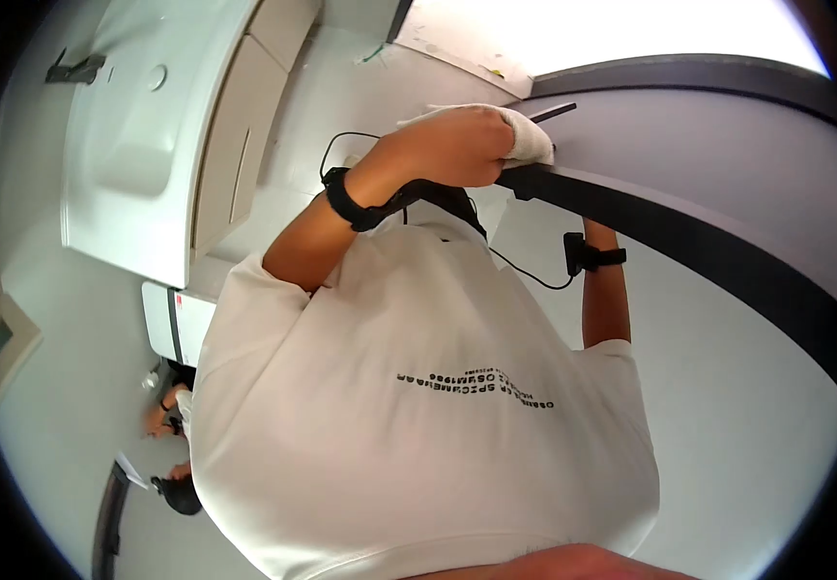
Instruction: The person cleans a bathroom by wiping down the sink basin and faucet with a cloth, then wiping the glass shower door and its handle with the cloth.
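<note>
My left hand [476,140] is closed around a white cloth [532,140], its knuckles towards me. The cloth lies against the upper end of a dark frame edge [670,215] that borders a pale grey panel [728,145]. Just past the cloth a thin dark bar, like a handle [556,113], sticks out. My right forearm [606,300] reaches up to the underside of the dark frame, which hides the right hand. Both wrists wear black straps, and a thin cable runs from the right one.
At the left stands a white washbasin [133,208] with a dark tap [75,70] above a beige cabinet [235,159]. Below it is a white box-like thing with a dark stripe [159,324]. Part of another person or a reflection [182,493] shows at lower left.
</note>
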